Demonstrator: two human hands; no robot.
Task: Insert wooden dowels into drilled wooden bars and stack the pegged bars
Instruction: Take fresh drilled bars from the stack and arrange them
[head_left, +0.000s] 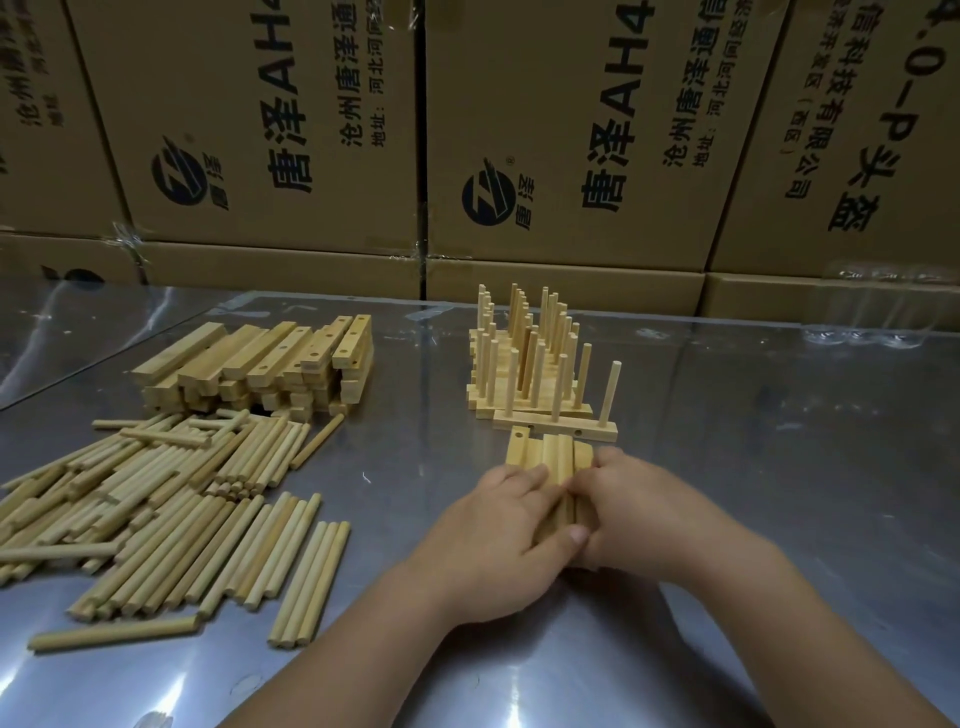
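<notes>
Both hands clamped on one bundle (563, 470), low on steel table (779, 467), just before pegged stack (524, 364). Left hand (493, 525) and right hand (649, 512) wrap drilled bar (519, 447) plus loose dowels (556, 449). Best: pin bar flat, single out one dowel, enter hole square.

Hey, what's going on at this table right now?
A person is working on wooden bars and dowels at a metal table. The left hand and right hand together grip a small bundle of wooden pieces. To the left lie loose dowels and a stack of drilled bars. Just beyond the hands stand finished bars with upright dowels.
</notes>
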